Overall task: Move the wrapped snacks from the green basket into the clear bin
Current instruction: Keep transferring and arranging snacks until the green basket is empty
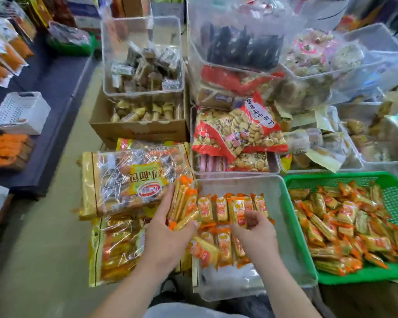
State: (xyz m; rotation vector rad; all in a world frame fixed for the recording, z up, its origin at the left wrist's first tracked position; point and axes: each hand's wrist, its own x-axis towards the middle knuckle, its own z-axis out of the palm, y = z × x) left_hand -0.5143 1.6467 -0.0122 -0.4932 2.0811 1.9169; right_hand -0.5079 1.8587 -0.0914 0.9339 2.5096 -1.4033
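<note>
Head view: the left hand [168, 228] grips a stack of packets [185, 203] edge-on, thumb on the near side and fingers flat along the far side. It holds the stack right at the left wall of the clear bin [283, 203]. Just right of that grip, two rows of packets [223, 211] lie flat on the bin floor. The right hand [255, 228] hovers over them with its fingers curled; I cannot tell whether it pinches a packet or holds nothing. Well to its right, the green basket [342, 175] holds a loose heap of wrapped snacks [345, 226].

These packets look light, with slick, crinkly film and probably brittle contents. Several are best taken together across their broad flat faces with a gentle squeeze. The crimped orange ends would likely slip out of a pinch.
</note>
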